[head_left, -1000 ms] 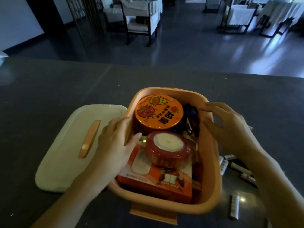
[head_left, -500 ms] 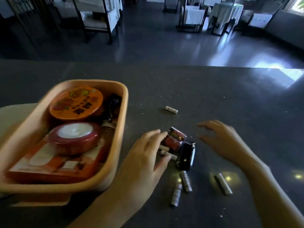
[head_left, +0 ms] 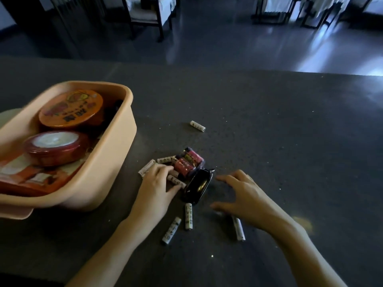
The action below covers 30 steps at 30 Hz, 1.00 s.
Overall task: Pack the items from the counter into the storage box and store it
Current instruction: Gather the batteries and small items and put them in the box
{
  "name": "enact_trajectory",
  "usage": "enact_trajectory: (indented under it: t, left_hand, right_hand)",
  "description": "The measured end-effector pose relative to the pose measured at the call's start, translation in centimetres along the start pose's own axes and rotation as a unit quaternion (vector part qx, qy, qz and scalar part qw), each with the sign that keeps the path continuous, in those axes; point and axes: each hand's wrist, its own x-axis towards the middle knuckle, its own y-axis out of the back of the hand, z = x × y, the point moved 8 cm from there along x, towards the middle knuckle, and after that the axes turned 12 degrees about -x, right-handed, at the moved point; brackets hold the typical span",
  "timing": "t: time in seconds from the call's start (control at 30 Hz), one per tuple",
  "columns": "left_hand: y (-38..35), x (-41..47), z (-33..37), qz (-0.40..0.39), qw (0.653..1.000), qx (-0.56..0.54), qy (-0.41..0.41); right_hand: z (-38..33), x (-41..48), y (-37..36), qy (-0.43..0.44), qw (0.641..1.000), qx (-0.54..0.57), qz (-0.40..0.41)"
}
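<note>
Left hand has dropped onto the pile; we grip loose batteries; right hand spread, empty; next, scoop into storage box.

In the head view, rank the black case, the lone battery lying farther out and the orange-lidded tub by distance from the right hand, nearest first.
1. The black case, just left of the right hand.
2. The lone battery, farther out and apart from the others.
3. The orange-lidded tub, far left, inside the storage box.
</note>
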Motion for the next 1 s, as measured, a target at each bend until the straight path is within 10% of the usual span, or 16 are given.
enact_trajectory:
  t: [0.57, 1.0]
  left_hand:
    - [0.7, -1.6, -0.5, -0.04, 0.999, -0.021, -0.019]
    - [0.3, -8.5, -1.0, -0.314, 0.946, -0.076, 0.003]
  right_hand:
    - [-2.8, -2.6, -2.9, 0.073, 0.993, 0.045, -0.079]
    - [-3.2, -3.0, -2.4, 0.028, 1.0, 0.007, 0.003]
